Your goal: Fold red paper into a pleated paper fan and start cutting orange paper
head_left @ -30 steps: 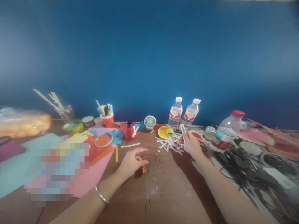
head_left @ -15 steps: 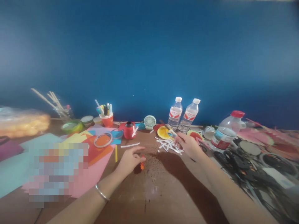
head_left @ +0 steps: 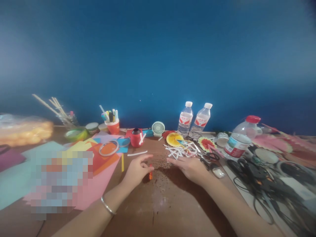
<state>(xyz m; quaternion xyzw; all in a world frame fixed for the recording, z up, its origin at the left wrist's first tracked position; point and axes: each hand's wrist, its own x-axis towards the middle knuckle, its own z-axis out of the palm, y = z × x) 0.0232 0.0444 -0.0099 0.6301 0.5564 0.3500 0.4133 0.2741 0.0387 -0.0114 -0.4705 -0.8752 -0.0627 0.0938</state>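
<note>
My left hand [head_left: 137,169] is over the middle of the brown table, its index finger stretched out above the thumb. A small orange zigzag-edged piece [head_left: 150,175] shows above and below the thumb tip, which seems to press on it; the other fingers are hidden. My right hand [head_left: 191,168] lies low over the table opposite, fingers stretched toward the left hand, with nothing visible in them. Just beyond it is a heap of white paper strips [head_left: 176,151]. Yellow [head_left: 174,139] and red-yellow [head_left: 206,144] pleated paper rosettes lie behind.
Coloured paper sheets [head_left: 98,194] with a roll of tape [head_left: 108,148] cover the left. At the back stand a pen cup [head_left: 113,127], a red jar [head_left: 136,140], a small fan [head_left: 158,128] and two water bottles [head_left: 185,120]. Right are a large bottle [head_left: 239,141] and black cables [head_left: 249,174].
My right hand has come back from beside the yellow rosette toward the left hand, leaving a small blue-white item on the strips. The left hand and orange piece look unmoved.
</note>
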